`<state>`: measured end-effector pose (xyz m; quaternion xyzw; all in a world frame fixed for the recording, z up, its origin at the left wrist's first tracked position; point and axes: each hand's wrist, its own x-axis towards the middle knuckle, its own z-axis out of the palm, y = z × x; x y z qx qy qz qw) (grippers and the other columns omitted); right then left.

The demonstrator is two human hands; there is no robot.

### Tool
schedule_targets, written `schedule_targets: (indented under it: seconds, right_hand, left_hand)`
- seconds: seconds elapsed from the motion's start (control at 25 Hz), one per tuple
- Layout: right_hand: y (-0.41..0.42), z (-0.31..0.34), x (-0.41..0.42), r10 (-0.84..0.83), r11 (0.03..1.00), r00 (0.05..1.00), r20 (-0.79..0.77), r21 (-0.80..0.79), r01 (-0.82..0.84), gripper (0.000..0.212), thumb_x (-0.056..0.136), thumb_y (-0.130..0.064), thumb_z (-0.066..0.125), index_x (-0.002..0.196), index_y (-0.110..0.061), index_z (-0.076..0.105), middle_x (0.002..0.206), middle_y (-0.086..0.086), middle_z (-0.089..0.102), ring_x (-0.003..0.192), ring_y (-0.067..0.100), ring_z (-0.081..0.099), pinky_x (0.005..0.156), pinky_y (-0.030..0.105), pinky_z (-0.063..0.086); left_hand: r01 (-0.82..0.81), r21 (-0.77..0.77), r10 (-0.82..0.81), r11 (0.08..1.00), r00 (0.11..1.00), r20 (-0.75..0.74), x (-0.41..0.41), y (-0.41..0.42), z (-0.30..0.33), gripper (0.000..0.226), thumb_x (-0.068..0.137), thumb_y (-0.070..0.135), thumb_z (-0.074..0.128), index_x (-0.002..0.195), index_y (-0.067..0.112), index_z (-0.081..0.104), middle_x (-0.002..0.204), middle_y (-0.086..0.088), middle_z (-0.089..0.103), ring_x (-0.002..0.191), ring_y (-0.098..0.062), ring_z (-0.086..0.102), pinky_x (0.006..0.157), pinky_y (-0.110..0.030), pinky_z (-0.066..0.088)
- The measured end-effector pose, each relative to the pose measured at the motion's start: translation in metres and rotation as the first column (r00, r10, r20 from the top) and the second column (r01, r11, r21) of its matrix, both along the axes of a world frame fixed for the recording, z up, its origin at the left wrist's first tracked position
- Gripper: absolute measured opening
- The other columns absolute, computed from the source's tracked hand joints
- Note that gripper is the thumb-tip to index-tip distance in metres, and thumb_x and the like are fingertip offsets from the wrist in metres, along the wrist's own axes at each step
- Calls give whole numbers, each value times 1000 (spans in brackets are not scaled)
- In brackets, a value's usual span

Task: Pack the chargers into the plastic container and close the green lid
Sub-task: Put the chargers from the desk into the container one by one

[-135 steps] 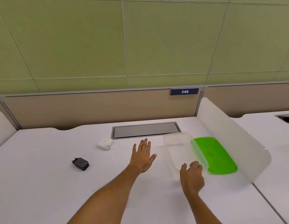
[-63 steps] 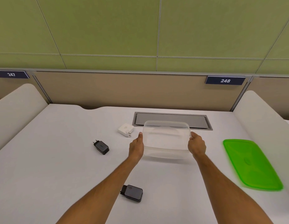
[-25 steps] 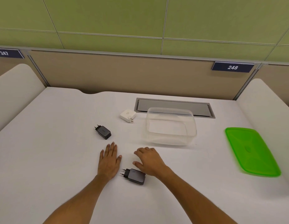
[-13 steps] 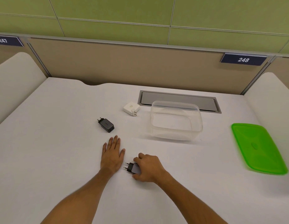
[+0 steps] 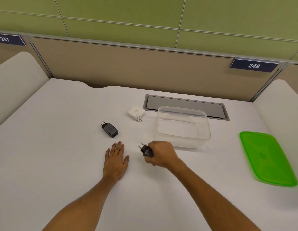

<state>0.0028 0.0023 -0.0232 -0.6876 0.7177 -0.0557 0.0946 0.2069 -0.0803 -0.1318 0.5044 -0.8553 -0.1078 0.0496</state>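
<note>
Right hand (image 5: pixel 160 154): clasps black charger (image 5: pixel 146 150), just before the plastic container (image 5: pixel 183 126).
Left hand (image 5: pixel 115 161): flat, fingers spread, holding nothing, left of container.

Open white desk (image 5: pixel 61 164) fills the lower left and centre of the frame. The clear container (image 5: pixel 183 126) stands centre-right with its top open; side dividers (image 5: pixel 284 104) wall the edges.
</note>
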Motion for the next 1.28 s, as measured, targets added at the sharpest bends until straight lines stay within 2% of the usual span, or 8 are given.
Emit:
schedule_targets:
  seconds: [0.16, 0.32, 0.48, 0.56, 0.68, 0.84, 1.0, 1.28]
  right_hand:
    - [-21, 30, -35, -179, 979, 984, 24, -92, 180, 33, 74, -52, 55, 84, -20, 61, 83, -2, 66, 73, 24, 63, 60, 29, 41]
    - [-36, 50, -72, -353, 916, 934, 62, -178, 358, 31, 71, -51, 58, 75, -21, 59, 76, -3, 66, 70, 24, 62, 56, 27, 37]
    - [-42, 49, -108, -481, 856, 873, 79, -174, 488, 25, 71, -46, 61, 70, -22, 56, 71, -2, 66, 61, 23, 54, 48, 24, 31]
    - [-44, 41, -123, -539, 829, 840, 62, -138, 543, 24, 73, -44, 62, 73, -20, 58, 72, 1, 66, 60, 22, 51, 46, 23, 27]
    - [-45, 28, -140, -602, 798, 798, -12, -45, 601, 27, 72, -40, 64, 81, -15, 62, 76, 5, 66, 66, 26, 55, 54, 26, 36]
    - [-40, 14, -155, -640, 764, 765, -72, 50, 643, 27, 74, -39, 66, 83, -15, 56, 80, 5, 65, 68, 23, 53, 57, 27, 40]
    - [-36, 7, -162, -649, 733, 747, -144, 143, 665, 37, 74, -40, 70, 96, -12, 60, 77, 2, 56, 71, 22, 53, 57, 28, 42]
    - [-34, -2, -164, -659, 694, 736, -156, 253, 674, 34, 74, -31, 71, 98, -10, 60, 79, 4, 57, 73, 25, 56, 61, 28, 44]
  left_hand:
    - [-7, -3, 7, 1000, 1000, -7, 0, 0, 0, 66, 90, 48, 15, 148, 16, 16, 159, 1, 13, 146, -15, 5, 118, -36, 1]
    - [-7, -6, 7, 1000, 1000, -14, -1, 0, -1, 72, 86, 51, 6, 148, 16, 17, 159, 2, 12, 146, -15, 5, 119, -37, 2]
    - [-12, -7, 11, 1000, 1000, -19, -1, 1, 0, 72, 86, 51, 6, 148, 16, 17, 159, 2, 13, 146, -15, 5, 119, -37, 2]
    - [-10, -1, 10, 1000, 1000, -26, -2, 1, 0, 72, 86, 51, 7, 148, 16, 18, 158, 2, 14, 145, -15, 6, 118, -37, 2]
    - [-13, 0, 13, 1000, 999, -41, -2, 1, 1, 72, 86, 50, 9, 148, 16, 19, 158, 2, 14, 145, -15, 6, 118, -37, 2]
    - [-15, 1, 15, 1000, 999, -46, -2, 1, 0, 70, 87, 50, 11, 148, 16, 20, 158, 2, 15, 145, -15, 7, 118, -37, 2]
    - [-21, 5, 21, 1000, 999, -46, -2, 0, -1, 69, 88, 49, 13, 148, 16, 22, 158, 1, 17, 145, -15, 9, 118, -38, 3]
    - [-23, -4, 23, 1000, 999, -38, -2, 0, -2, 67, 89, 49, 14, 148, 16, 21, 158, 1, 16, 145, -16, 9, 118, -38, 2]
